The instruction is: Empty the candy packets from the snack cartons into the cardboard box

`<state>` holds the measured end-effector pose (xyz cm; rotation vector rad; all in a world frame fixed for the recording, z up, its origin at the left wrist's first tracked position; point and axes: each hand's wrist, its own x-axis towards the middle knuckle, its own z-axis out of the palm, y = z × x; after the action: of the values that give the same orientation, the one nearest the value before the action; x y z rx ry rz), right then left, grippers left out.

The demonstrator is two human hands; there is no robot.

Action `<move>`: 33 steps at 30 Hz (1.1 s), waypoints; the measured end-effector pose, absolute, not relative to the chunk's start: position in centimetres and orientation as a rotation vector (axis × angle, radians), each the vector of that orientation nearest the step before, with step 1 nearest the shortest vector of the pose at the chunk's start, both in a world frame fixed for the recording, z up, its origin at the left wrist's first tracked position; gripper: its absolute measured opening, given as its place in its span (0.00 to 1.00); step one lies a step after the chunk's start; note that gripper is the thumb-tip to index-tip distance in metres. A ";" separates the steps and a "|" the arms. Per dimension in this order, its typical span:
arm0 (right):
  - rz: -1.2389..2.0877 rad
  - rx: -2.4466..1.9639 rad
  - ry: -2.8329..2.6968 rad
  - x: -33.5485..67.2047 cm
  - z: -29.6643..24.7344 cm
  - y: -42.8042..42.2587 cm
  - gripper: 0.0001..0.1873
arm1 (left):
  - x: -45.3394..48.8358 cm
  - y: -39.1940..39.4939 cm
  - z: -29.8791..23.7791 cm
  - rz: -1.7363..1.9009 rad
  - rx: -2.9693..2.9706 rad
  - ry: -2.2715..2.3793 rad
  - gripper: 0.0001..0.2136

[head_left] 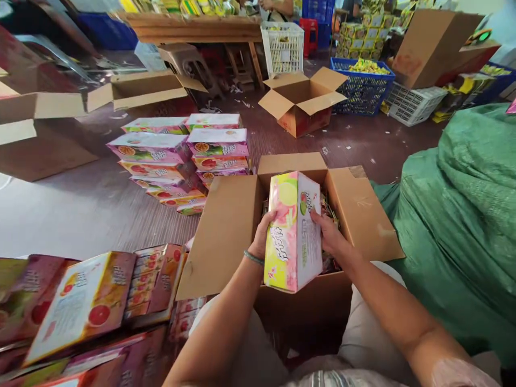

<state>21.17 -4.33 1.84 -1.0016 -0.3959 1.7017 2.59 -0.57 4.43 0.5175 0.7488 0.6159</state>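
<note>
I hold a pink and yellow printed carton (pixel 292 231) upright between both hands, over an open brown cardboard box (pixel 234 226) in front of my knees. My left hand (pixel 262 236) grips the carton's left side, fingers closed on it; a thin bracelet sits on that wrist. My right hand (pixel 328 234) presses the carton's right side, fingers curled round its edge. Inside the box, small wrapped sweets (pixel 328 212) show behind the carton.
A stack of similar pink cartons (pixel 181 158) stands on the floor to the left. Flat unfolded cartons (pixel 84 301) lie at lower left. A green sack (pixel 463 215) fills the right. Further back are open cardboard boxes (pixel 302 99), a blue crate (pixel 363 86) and white baskets (pixel 282 47).
</note>
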 end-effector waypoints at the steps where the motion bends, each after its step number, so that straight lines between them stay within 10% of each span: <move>1: 1.691 -1.049 -0.373 21.2 1.5 -4.1 0.34 | 2.7 -0.8 3.7 0.614 0.493 0.756 0.34; 33: 1.755 -1.009 -0.383 21.6 1.0 -2.9 0.32 | 1.5 0.6 3.8 0.783 0.510 0.865 0.20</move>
<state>21.63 -2.87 0.98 -1.0087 -0.3830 1.7550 1.50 0.62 3.83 0.5102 0.8650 0.7832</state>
